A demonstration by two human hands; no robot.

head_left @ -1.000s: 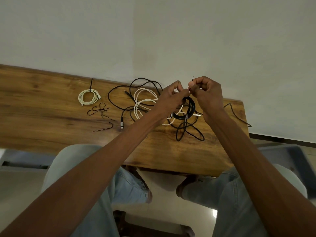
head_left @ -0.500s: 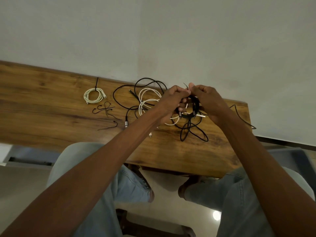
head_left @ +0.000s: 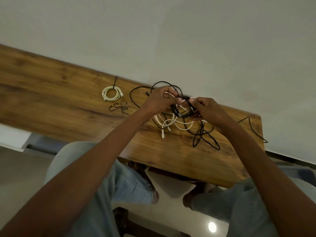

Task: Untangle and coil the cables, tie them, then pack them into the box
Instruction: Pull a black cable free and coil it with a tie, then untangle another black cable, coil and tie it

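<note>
A small coil of black cable [head_left: 183,109] hangs just above the wooden table [head_left: 51,93], held between both hands. My left hand [head_left: 158,101] pinches its upper left side and my right hand [head_left: 206,109] grips its right side with curled fingers. Below the coil, loose white cables [head_left: 172,123] and tangled black cables [head_left: 205,135] lie on the table. Farther left sits a tied white coil [head_left: 111,94] with a black tie sticking up. No box is in view.
Several loose black ties [head_left: 119,107] lie near the tied white coil. A black cable [head_left: 254,130] hangs over the table's right end. The table backs against a pale wall [head_left: 188,40]. My knees in jeans sit below the front edge.
The view has tilted and shifted. My hands have moved slightly apart on the black coil; the tie end that stuck up by my right hand a second ago no longer shows.
</note>
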